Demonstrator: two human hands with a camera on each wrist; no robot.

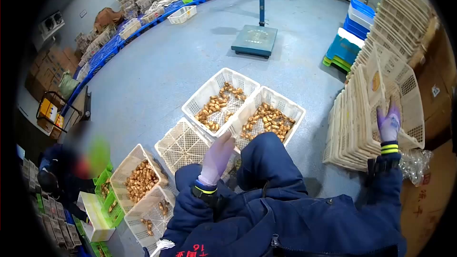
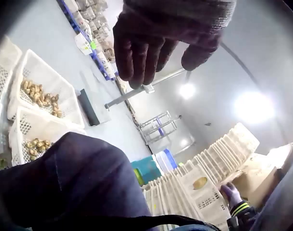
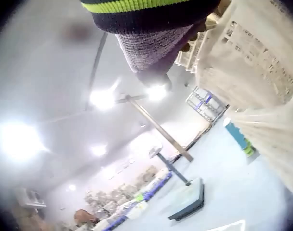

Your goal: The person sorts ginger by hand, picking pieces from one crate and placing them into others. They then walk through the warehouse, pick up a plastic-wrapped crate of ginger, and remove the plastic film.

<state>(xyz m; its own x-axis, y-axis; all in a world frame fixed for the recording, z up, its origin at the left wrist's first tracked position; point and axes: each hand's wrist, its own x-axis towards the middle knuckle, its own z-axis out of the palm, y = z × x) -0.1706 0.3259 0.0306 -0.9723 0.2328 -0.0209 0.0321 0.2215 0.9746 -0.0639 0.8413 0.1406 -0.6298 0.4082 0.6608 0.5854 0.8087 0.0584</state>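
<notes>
My gloved right hand [image 1: 390,121] grips the wall of a white plastic crate [image 1: 407,90], which leans at the near side of a long stack of nested crates [image 1: 350,123]. In the right wrist view that crate [image 3: 257,57] stands close beside the cuff, and the hand's fingers are partly hidden. My left hand [image 1: 217,157], also gloved, hangs above my lap with fingers extended and holds nothing. Near it are an empty lattice crate [image 1: 183,145] and two white crates with small golden-brown lumpy pieces [image 1: 269,120] on their floors.
More crates with brown pieces [image 1: 141,181] stand at the left, beside green baskets [image 1: 112,204] and another person [image 1: 62,176]. A platform scale [image 1: 254,40] stands ahead. Blue bins [image 1: 357,19] and cardboard boxes [image 1: 435,200] flank the stack. Blue pallets [image 1: 107,52] line the far wall.
</notes>
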